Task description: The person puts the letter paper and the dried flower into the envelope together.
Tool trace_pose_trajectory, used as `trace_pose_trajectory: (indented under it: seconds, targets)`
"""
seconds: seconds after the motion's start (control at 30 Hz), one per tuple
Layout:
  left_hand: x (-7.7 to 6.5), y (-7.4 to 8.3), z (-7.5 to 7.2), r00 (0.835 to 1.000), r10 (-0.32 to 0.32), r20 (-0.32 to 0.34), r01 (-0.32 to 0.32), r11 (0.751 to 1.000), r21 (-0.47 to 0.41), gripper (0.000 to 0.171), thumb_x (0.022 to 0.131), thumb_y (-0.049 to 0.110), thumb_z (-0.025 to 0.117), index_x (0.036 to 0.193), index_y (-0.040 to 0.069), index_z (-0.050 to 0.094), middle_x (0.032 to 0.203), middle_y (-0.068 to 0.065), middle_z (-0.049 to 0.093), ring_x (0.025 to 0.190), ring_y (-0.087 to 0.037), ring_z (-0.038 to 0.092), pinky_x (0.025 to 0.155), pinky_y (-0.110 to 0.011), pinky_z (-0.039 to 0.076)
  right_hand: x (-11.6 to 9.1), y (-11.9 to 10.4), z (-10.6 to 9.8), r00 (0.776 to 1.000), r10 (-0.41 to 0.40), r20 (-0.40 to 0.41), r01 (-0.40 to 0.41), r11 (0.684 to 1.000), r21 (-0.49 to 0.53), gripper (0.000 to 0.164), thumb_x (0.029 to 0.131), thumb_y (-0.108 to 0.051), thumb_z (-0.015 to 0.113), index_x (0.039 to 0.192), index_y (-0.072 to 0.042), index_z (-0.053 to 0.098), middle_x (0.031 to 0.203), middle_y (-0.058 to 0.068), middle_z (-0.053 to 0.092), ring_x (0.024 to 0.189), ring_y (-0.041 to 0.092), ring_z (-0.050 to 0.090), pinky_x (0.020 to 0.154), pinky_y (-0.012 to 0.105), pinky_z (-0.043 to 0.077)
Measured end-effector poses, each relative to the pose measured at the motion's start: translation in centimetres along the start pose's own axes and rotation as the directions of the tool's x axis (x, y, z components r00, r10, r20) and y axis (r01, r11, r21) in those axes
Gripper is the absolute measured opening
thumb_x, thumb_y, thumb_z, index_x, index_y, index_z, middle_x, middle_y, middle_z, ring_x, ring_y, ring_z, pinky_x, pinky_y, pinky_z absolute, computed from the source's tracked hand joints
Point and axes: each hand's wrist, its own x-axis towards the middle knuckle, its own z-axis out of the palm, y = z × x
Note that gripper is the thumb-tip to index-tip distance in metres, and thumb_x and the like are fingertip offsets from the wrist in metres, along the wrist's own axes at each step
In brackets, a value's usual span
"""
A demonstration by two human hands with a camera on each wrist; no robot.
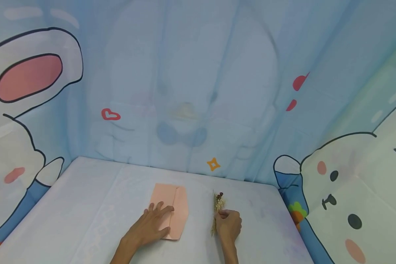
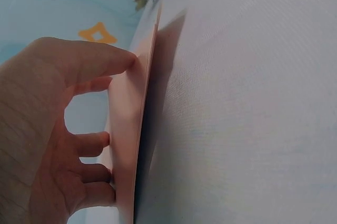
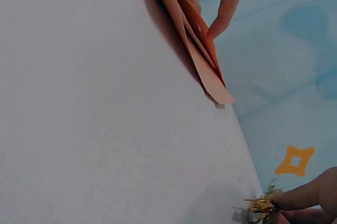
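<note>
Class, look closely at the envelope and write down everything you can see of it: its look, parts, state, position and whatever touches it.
The envelope is pale pink and looks like folded paper. In the head view, a long flap with slanted ends runs along its right side. It lies flap side up on the white table, left of the dried flowers. The right wrist view shows its layers slightly parted. The left hand touches its upper face, fingers spread.

I look in on a curtained-off space, whether in a home or a studio I cannot tell from here: blue drapes (image 1: 191, 66) printed with cartoon rabbits (image 1: 341, 198), a red heart (image 1: 111, 118) and a carrot (image 1: 297, 216) hang in folds around a white cloth-covered table (image 1: 95, 205).
</note>
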Motion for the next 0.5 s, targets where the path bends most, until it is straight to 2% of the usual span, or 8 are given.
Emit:
trace_pose_trajectory:
  seconds: [0.27, 0.5]
  targets:
    - [0.1, -0.2, 0.0, 1.000, 0.005, 0.001, -0.005, 1.000, -0.001, 0.061, 0.101, 0.035, 0.071, 0.158, 0.023, 0.053, 0.174, -0.031, 0.035, 0.159, -0.066, 0.024, 0.129, -0.080, 0.023, -0.4, -1.1, 0.1, 0.999, -0.022, 0.046, 0.019, 0.997, 0.071, 0.004, 0.083, 0.005, 0.083, 0.087, 0.007, 0.082, 0.074, 0.018, 0.077, 0.061, 0.021, 0.069, 0.054, 0.031, 0.053]
    - [0.0, -0.1, 0.0, 1.000, 0.006, -0.003, -0.006, 1.000, 0.006, 0.060, 0.101, 0.037, 0.070, 0.157, 0.024, 0.053, 0.173, -0.031, 0.036, 0.159, -0.066, 0.025, 0.129, -0.079, 0.024, -1.2, -1.8, 0.8, 0.996, -0.039, 0.085, 0.031, 0.995, 0.093, 0.005, 0.082, 0.005, 0.085, 0.087, 0.006, 0.082, 0.074, 0.017, 0.078, 0.060, 0.020, 0.070, 0.053, 0.030, 0.054]
